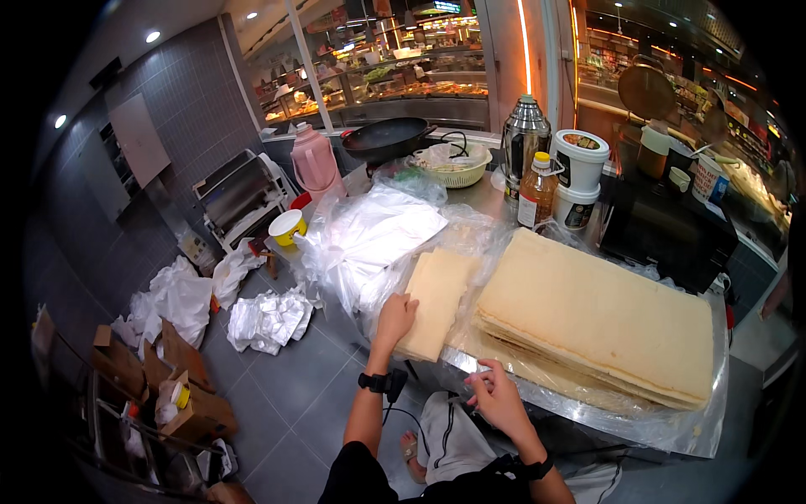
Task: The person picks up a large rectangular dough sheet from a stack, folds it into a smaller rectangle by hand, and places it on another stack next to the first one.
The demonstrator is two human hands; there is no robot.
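Note:
My left hand (396,320) rests on the left edge of a small stack of pale, flat rectangular sheets (439,296), its fingers bent over the edge; whether it grips them is unclear. My right hand (494,394) hangs just off the table's front edge with fingers partly curled, and no object shows in it. To the right lies a thick stack of large pale sheets (598,309), which look like flat dough or bean curd. Clear plastic film (469,233) spreads under and around both stacks. A white plastic bag (384,233) lies behind my left hand.
A metal table (567,403) holds a pink jug (315,157), black wok (387,138), green basket (466,173), oil bottle (537,195), steel flask (526,135), white tubs (576,179) and black microwave (667,227). Cardboard boxes (201,409) and crumpled plastic (271,320) are on the floor at left.

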